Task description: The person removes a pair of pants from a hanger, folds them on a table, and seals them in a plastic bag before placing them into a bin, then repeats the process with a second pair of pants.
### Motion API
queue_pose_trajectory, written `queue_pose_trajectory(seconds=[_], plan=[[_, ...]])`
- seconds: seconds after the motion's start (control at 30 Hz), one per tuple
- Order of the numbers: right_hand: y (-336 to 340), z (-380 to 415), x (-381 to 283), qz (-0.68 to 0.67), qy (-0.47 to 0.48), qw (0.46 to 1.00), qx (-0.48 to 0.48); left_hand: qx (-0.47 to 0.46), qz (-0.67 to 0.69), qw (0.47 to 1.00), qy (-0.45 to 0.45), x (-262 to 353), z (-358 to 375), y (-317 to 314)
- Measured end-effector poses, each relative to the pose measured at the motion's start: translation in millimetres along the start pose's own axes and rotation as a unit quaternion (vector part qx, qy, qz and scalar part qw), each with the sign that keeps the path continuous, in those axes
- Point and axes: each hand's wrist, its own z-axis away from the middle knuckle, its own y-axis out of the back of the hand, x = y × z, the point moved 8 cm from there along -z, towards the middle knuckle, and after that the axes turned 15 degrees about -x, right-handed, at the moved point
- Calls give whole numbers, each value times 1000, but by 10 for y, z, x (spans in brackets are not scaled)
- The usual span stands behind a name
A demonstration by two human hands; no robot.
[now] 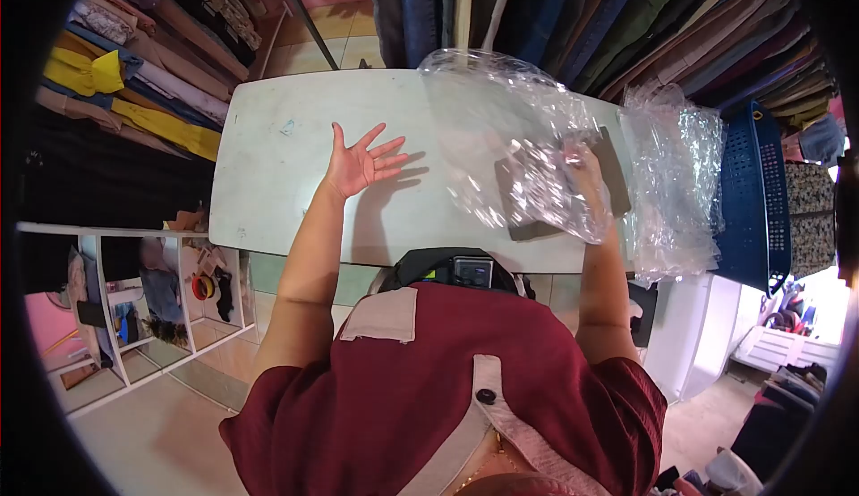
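Note:
My left hand (360, 163) is raised over the white table (268, 147), palm up with its fingers spread and nothing in it. Over at the right, my right hand (583, 172) grips a clear plastic bag (501, 129), which billows out toward the middle of the table and is partly smeared by motion. Under the bag and that hand lies a flat grey-brown folded piece (615, 165), perhaps cloth; the plastic covers much of it. More clear plastic bags (671, 183) lie in a pile at the table's right end.
A blue perforated plastic basket (752, 196) stands beyond the pile of bags. Hanging trousers (537, 13) line the far side, and garments (134, 93) hang at the left. A white shelf unit (152, 317) stands at lower left.

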Motion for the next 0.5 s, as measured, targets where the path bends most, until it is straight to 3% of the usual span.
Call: queue_pose_trajectory(seconds=[0.07,0.13,0.17,0.23,0.37,0.5], plan=[[-154,-99,182,27,-8,999,20,-12,-12,999,30,46,78,48],[-46,-272,571,65,-29,989,131,-28,1,997,74,29,147,82],[-212,-274,406,64,-32,989,133,-27,2,997,77,73,192,124],[-618,-325,48,395,-108,910,67,-32,23,997,66,172,271,200],[-1068,-477,19,442,-35,896,42,-7,28,999,40,537,517,502],[-1313,-596,54,495,-70,866,6,23,-23,999,24,774,778,527]])
